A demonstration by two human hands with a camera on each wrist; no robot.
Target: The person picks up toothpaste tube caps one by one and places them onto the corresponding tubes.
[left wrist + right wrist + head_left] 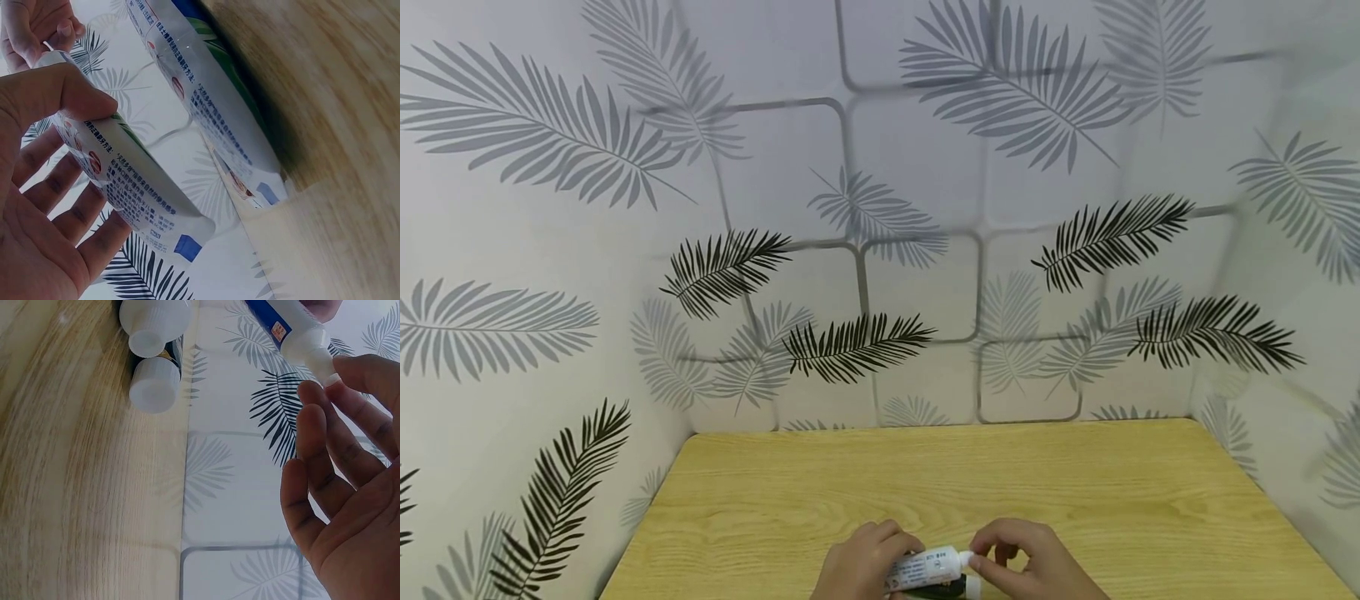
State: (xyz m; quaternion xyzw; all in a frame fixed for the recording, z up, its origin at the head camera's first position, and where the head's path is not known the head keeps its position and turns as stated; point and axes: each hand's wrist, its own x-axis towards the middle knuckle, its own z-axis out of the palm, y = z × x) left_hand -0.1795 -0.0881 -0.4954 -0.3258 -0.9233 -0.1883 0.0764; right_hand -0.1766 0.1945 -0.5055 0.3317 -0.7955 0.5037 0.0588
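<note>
My left hand (868,562) grips a white toothpaste tube (921,571) around its body, the thumb on one side and the fingers on the other in the left wrist view. Blue print and a blue square mark the flat end of this tube (140,181). At its other end, my right hand (1030,558) pinches the small white cap (321,365) between thumb and index finger. The remaining right fingers are loosely bent beside it. Below the held tube, a second white toothpaste tube (206,100) with a green and blue side lies on the table.
A black tube (943,590) with a white cap (155,387) lies beside the second white tube on the wood-grain table (880,475). Behind the table and at its sides stand pale walls (917,150) with a leaf pattern.
</note>
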